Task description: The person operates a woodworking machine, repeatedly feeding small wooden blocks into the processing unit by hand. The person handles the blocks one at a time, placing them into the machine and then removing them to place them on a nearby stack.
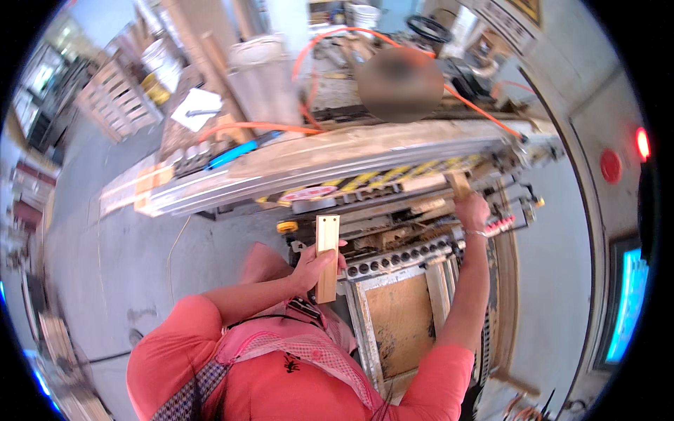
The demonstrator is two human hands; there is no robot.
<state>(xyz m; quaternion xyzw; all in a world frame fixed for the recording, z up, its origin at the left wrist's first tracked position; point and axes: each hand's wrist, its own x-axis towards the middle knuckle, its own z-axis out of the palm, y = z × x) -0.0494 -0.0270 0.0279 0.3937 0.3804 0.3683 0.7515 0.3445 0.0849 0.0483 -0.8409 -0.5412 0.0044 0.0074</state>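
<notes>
My left hand (307, 271) is wrapped round a pale wooden block (327, 235), held upright in front of my body. Two small dark holes show near the block's top end. Farther right and forward, my right hand (473, 210) grips a second short wooden piece (460, 184) by its near end. That piece is over the bed of a woodworking machine (393, 235), close to its striped yellow-and-black guard (365, 181). A row of round black fittings (400, 260) runs along the machine's near side, below and left of my right hand.
A long wooden beam with metal rails (316, 158) crosses behind the machine, with a blue tool (232, 155) on its left part. An orange hose (274, 127) loops over it. At right stands a control cabinet with a red button (611, 166) and a lit screen (627, 305).
</notes>
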